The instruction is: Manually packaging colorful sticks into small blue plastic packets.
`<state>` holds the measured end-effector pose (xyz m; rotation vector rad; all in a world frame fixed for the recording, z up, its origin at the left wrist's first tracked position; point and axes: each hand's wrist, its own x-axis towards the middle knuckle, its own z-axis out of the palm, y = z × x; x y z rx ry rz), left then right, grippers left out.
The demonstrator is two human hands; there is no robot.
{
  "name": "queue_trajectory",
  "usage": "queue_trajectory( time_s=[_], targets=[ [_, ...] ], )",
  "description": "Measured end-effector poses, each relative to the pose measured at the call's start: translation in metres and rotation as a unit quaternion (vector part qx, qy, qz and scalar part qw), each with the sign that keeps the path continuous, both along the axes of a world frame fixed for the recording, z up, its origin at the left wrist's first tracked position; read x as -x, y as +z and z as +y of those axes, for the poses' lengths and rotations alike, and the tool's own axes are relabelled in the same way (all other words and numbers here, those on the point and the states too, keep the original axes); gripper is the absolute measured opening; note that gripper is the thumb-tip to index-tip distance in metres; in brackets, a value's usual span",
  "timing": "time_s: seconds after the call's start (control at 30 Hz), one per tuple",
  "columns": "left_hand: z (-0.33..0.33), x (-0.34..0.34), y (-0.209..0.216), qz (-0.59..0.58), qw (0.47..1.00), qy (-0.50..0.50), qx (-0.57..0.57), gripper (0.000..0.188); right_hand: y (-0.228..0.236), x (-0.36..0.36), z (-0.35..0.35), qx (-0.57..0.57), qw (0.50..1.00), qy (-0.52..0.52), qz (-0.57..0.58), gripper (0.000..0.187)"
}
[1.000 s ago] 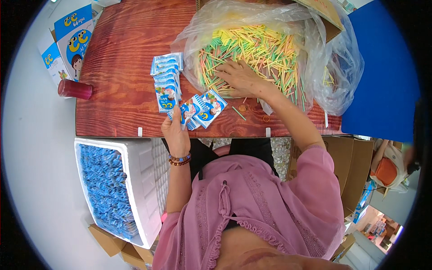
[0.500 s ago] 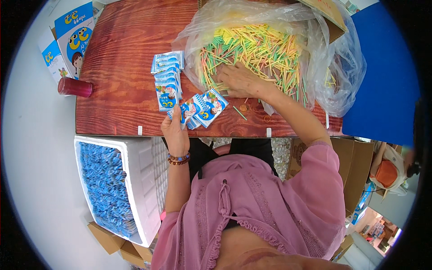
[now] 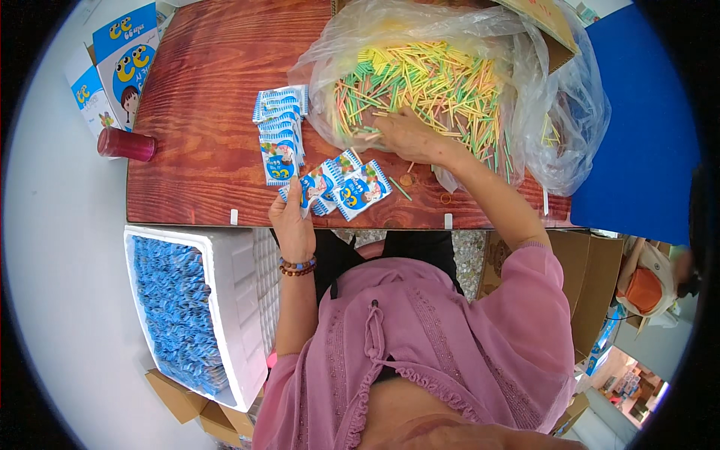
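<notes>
Several blue-and-white packets (image 3: 363, 190) lie by the near edge of the bench (image 3: 195, 161), one pinched by the left hand (image 3: 292, 225), apparently to steady it, while the right hand (image 3: 417, 141), its grip impossible to tell, sits among coloured sticks (image 3: 450, 75) that an open plastic bag (image 3: 324, 71) keeps gathered.

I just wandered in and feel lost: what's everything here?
Table: one, reddish, top centre
Sticks: many, multicoloured, upper right
Plastic: uncounted, clear, around sticks
Packets: several, blue-white, table's front half
Cylinder: one, red, table's left
Cartons: uncounted, blue-white, upper left
Foam box: one, white, lower left
Packs: many, blue, inside foam box
Cardboard boxes: several, brown, right, lower left
Panel: one, blue, right
Bag: one, beige, far right
Top: one, pink, worn
Left hand: one, pinching packet
Right hand: one, among sticks
</notes>
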<state>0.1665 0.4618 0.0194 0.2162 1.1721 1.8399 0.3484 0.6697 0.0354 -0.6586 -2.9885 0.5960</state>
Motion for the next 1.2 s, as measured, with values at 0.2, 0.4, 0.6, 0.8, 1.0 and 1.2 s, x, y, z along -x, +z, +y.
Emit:
queue_trajectory(
  time_s=[0.2,0.4,0.6,0.8,1.0,1.2],
  targets=[
    [0.002,-0.001,0.001,0.002,1.000,-0.005,0.015,0.014,-0.015,-0.010,0.016,0.060,0.995,-0.059,0.055,0.015],
    [0.000,-0.001,0.003,0.007,1.000,0.001,-0.004,0.014,-0.012,-0.016,0.013,0.317,0.903,-0.159,0.242,0.016],
    [-0.002,0.000,0.001,0.003,1.000,0.010,0.022,0.014,-0.011,-0.015,0.005,0.394,0.829,-0.173,0.357,0.014],
    [0.000,-0.004,0.006,-0.001,1.000,0.000,0.004,0.015,-0.025,0.004,-0.007,0.386,0.763,-0.267,0.445,0.017],
    [0.001,-0.004,0.005,0.005,1.000,-0.001,-0.002,0.015,-0.043,-0.003,-0.010,0.074,0.940,-0.224,0.245,0.020],
    [0.000,-0.003,0.003,0.002,1.000,-0.006,-0.001,0.015,-0.010,0.012,0.000,-0.027,0.977,-0.138,0.162,0.014]
  ],
)
